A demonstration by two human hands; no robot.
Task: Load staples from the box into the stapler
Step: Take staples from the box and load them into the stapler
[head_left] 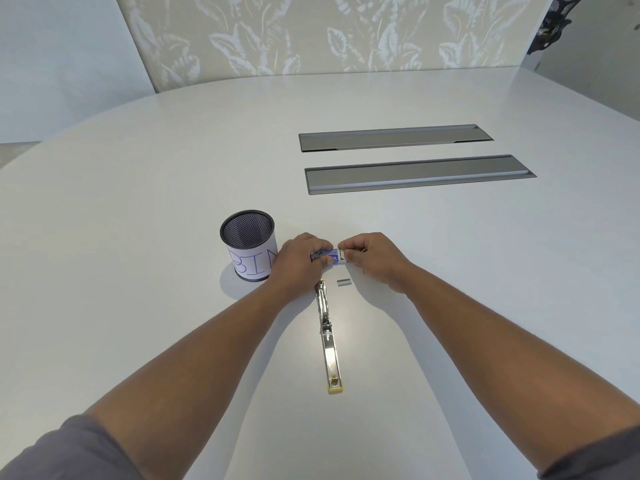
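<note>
A small blue staple box (329, 255) is held just above the white table between both hands. My left hand (298, 259) grips its left part. My right hand (372, 256) pinches the inner tray at the box's right end, which sticks out a little. A short strip of staples (344, 281) lies on the table just below the box. The stapler (329, 337) lies swung open flat, lengthwise toward me, with its yellow end nearest me and its far end by my left wrist.
A black mesh cup (248, 250) with a paper label reading "BIN" stands left of my left hand. Two long grey cable covers (415, 174) are set into the table (138, 220) farther back. A patterned panel stands beyond the table's far edge.
</note>
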